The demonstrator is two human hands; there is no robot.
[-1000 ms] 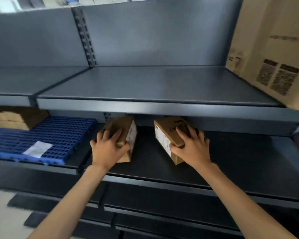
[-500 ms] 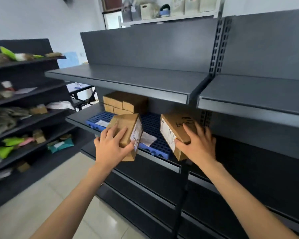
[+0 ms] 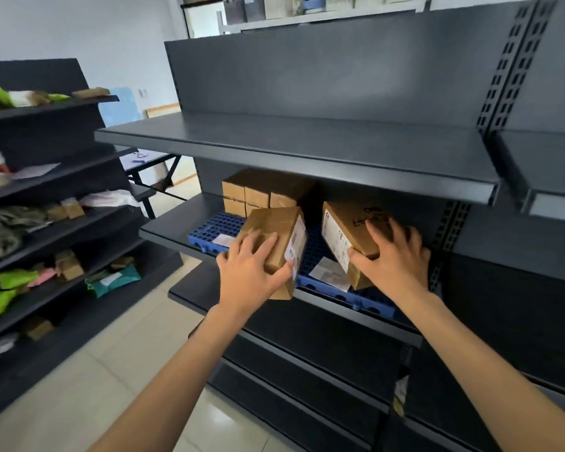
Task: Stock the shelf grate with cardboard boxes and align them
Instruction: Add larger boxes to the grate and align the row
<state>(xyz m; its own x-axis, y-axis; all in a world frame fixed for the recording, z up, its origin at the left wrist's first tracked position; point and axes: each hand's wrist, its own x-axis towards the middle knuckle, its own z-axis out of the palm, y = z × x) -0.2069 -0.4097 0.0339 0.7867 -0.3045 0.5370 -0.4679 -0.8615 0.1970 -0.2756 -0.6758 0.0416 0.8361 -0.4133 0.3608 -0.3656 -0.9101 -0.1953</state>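
My left hand (image 3: 250, 270) grips a cardboard box (image 3: 279, 234) with a white label on its right side, held tilted over the front of the blue shelf grate (image 3: 209, 228). My right hand (image 3: 395, 264) holds a second cardboard box (image 3: 343, 228), also tilted, with a white label on its left face, above the grate's right part. Several stacked cardboard boxes (image 3: 261, 192) stand at the back left of the grate. Loose white paper labels (image 3: 328, 272) lie on the grate between the two held boxes.
A dark grey shelf board (image 3: 307, 148) overhangs the grate closely. A perforated upright (image 3: 450, 223) stands just right of my right hand. Another dark rack (image 3: 46, 197) with green packets and small boxes stands across the tiled aisle (image 3: 95, 370) at the left.
Both hands carried their boxes leftwards from the bare black shelf section to the blue grate. My view has swung left and the stacked boxes now appear behind the held ones.
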